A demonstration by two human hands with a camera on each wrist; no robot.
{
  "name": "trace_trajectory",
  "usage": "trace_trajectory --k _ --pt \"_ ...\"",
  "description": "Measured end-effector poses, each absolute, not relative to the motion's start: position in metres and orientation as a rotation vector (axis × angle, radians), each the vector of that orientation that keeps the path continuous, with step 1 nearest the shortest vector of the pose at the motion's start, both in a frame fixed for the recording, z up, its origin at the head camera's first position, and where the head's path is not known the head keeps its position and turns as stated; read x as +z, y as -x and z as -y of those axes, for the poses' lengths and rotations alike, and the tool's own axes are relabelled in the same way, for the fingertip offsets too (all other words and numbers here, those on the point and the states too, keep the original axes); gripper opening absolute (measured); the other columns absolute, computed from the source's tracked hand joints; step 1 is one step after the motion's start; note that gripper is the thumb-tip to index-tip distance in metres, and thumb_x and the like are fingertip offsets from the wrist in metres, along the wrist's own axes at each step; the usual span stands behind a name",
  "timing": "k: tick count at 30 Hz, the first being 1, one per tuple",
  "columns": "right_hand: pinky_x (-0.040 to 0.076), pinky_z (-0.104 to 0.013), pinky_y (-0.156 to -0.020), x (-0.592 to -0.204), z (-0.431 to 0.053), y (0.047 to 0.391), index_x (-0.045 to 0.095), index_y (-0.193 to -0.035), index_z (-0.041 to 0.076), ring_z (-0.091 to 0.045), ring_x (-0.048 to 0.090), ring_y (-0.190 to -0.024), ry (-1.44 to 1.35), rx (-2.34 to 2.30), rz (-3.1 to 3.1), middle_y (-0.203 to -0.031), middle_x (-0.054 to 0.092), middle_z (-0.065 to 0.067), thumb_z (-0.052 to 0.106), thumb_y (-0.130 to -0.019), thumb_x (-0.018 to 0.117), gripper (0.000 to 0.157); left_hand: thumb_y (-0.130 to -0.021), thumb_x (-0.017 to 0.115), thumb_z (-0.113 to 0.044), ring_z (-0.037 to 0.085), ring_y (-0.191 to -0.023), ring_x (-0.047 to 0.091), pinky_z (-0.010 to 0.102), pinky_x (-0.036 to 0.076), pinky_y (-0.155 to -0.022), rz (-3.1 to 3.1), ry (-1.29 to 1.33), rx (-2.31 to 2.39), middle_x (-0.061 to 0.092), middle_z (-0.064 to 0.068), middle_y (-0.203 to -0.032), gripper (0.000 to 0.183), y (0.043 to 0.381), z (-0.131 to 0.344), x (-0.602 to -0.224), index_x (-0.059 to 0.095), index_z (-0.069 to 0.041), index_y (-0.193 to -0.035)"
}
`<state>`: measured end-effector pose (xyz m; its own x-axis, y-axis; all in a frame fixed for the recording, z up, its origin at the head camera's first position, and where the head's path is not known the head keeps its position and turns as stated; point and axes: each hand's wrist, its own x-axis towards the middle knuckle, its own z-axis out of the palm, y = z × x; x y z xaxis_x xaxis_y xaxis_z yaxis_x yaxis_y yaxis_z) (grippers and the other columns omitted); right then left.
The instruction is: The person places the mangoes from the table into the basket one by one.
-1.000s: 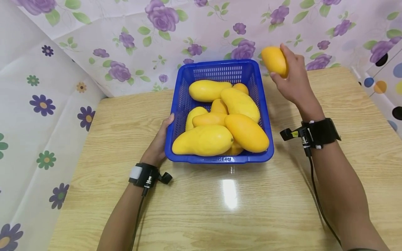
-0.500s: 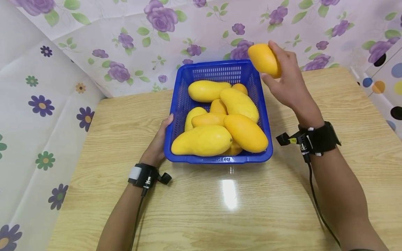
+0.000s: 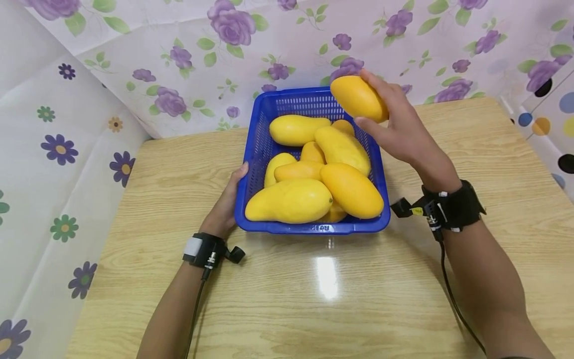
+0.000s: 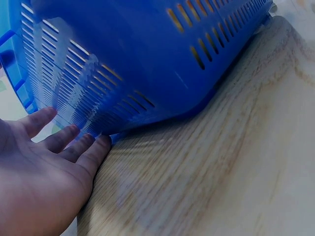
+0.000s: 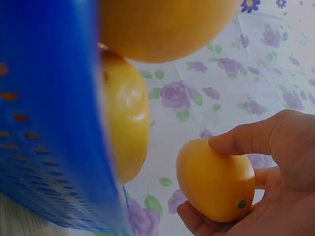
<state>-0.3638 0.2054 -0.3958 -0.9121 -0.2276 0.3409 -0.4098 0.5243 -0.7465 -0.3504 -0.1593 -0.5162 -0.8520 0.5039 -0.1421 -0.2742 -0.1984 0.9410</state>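
On the wooden table (image 3: 403, 279), left hand (image 3: 224, 204) rests flat against basket (image 3: 314, 228); right hand (image 3: 399, 129) grips mango (image 3: 358, 97).

The lowest mangoes in the blue basket (image 3: 378, 164) lie mostly buried under the upper ones, so their number cannot be told. The left hand (image 3: 224, 207) hides part of the basket's left wall. In the right wrist view the basket is blurred, and one mango (image 5: 162, 24) is cut off by the top edge
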Motion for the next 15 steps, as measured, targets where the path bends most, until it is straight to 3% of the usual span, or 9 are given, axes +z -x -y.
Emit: trace_trajectory --k 10,15 --pt "0.037 -0.029 -0.085 -0.390 -0.201 0.357 0.029 -0.158 0.021 -0.021 0.041 -0.110 -0.796 1.298 2.571 -0.142 0.043 -0.013 0.011 -0.095 0.063 0.072 -0.095 0.042 -0.062 0.028 -0.130 0.042 0.043 0.038 -0.105 -1.586 -0.268 2.084 0.034 0.013 -0.152 0.075 0.350 0.160 -0.516 0.023 -0.026 -0.158" --pt "0.040 -0.036 -0.086 -0.387 -0.198 0.350 0.027 -0.158 0.023 -0.023 0.043 -0.108 -0.870 1.283 2.636 -0.138 0.043 -0.015 0.015 -0.096 0.061 0.071 -0.095 0.041 -0.061 0.028 -0.133 0.039 0.043 0.038 -0.106 -1.586 -0.274 2.081 0.032 0.011 -0.154 0.074 0.351 0.160 -0.516 0.022 -0.028 -0.158"
